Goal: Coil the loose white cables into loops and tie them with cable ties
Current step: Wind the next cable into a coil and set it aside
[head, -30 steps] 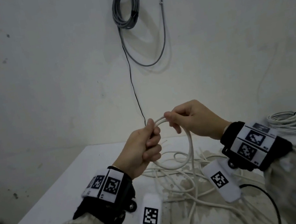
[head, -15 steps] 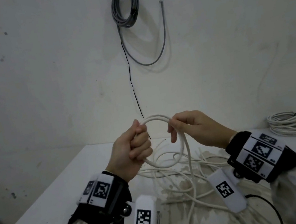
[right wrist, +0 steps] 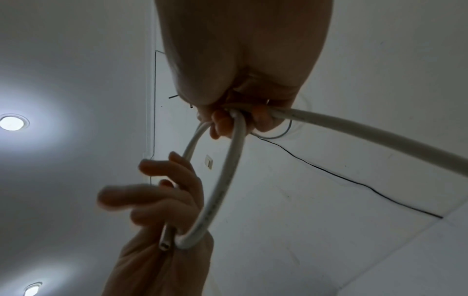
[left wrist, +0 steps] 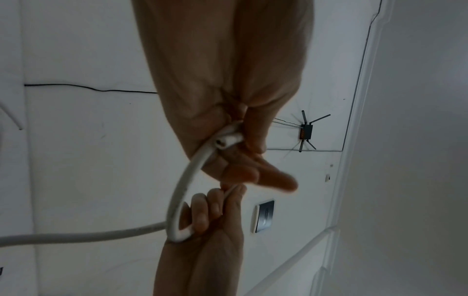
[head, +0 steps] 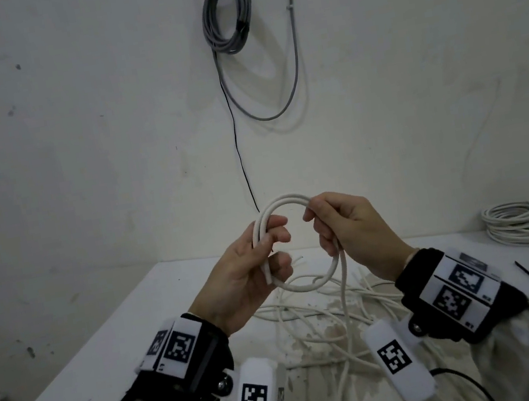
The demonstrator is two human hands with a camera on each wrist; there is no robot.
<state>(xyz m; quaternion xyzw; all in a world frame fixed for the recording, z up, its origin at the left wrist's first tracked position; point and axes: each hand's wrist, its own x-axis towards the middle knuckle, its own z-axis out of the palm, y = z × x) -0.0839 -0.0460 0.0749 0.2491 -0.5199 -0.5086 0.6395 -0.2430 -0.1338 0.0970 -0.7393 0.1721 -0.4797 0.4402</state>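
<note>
White cable (head: 291, 200) loop | gripped by both hands (raised above table (head: 75, 369))

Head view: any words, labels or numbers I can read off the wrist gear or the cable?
No readable text.
Black-and-white square marker tags on the wrist bands: patterns only; tiny print beside them is blurred.
White cable: faint print along its jacket, too blurred to read.

A: Left hand (head: 249, 265): raised, palm turned toward the right, thumb on top, fingers curled round the white cable (head: 307, 283), its cut end poking out below the fingers.

B: Right hand (head: 351, 235)?

A: Level with the left, facing it, back toward the head camera. Fingers curled down, pinching the loop's opposite side. Both wrists wear black bands; sleeves pale.
</note>
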